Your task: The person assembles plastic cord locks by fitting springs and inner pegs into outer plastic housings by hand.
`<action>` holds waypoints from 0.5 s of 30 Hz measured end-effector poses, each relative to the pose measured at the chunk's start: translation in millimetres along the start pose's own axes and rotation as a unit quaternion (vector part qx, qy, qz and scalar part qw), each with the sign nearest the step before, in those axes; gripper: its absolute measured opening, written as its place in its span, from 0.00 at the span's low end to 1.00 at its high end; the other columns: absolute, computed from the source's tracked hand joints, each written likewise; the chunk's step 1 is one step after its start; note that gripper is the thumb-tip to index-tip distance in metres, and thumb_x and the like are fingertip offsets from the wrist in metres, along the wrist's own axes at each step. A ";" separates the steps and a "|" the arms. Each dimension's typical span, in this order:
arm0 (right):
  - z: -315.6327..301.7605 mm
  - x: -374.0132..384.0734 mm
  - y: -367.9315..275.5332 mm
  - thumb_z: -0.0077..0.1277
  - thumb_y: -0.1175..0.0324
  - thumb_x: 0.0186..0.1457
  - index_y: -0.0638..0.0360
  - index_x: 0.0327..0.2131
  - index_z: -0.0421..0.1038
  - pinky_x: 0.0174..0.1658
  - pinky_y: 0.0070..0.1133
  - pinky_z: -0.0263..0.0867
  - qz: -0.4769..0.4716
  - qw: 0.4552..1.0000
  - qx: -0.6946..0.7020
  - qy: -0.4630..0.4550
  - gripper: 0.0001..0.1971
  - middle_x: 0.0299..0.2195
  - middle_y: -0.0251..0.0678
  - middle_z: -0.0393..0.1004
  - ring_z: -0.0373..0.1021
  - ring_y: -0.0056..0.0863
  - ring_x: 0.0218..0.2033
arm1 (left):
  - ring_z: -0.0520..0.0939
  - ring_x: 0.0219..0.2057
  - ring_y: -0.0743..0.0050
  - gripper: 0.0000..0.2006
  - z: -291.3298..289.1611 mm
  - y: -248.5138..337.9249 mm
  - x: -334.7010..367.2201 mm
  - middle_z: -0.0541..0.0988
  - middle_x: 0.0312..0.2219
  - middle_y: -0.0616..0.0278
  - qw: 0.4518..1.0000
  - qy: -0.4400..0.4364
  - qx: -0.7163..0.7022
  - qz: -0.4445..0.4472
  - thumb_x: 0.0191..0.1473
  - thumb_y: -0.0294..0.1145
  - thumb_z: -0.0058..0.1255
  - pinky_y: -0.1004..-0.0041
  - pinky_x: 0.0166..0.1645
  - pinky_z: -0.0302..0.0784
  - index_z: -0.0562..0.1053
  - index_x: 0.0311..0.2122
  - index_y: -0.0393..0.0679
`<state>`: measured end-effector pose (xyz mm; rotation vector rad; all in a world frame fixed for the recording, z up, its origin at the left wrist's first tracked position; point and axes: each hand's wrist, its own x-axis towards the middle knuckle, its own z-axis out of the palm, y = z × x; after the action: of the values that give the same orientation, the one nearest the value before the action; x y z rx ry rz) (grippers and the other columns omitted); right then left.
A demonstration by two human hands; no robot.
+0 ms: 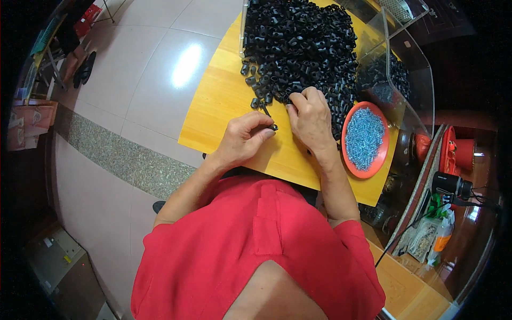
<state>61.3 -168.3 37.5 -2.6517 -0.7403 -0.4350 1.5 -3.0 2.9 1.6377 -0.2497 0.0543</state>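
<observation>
My left hand (246,140) is closed over the near part of the yellow tabletop (210,114). Thumb and forefinger pinch a small black plastic fitting (273,127), its open end showing. To the right, my right hand (311,118) reaches the near edge of a large heap of black plastic fittings (298,48). Its thumb and fingers are pressed together, and whatever they grip is hidden against the black pieces. A thin black piece (265,110) lies just beyond my left fingers. Beside my right wrist sits a red oval dish (349,161) full of small silvery metal parts (365,140).
Clear plastic bins (397,80) stand at the right, with more black pieces inside. Further right, a shelf holds a black camera (452,185) with cables and a plastic packet (442,234). Tiled floor (154,69) lies left; a person's foot (84,69) shows at far left.
</observation>
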 end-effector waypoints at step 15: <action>-21.6 -16.2 -11.6 0.49 0.75 0.44 0.65 0.32 0.70 0.28 0.18 0.62 0.246 0.904 0.337 -0.096 0.09 0.23 0.37 0.70 0.67 0.24 0.25 | 0.73 0.30 0.85 0.08 -6.6 -7.4 2.2 0.74 0.28 0.67 0.967 -0.017 -0.239 -0.091 0.48 0.22 0.49 0.83 0.36 0.69 0.71 0.36 0.36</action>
<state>37.5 -174.9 53.5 -2.1053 -0.1811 0.2017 5.8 3.7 -3.4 1.1736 -0.1238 -0.1631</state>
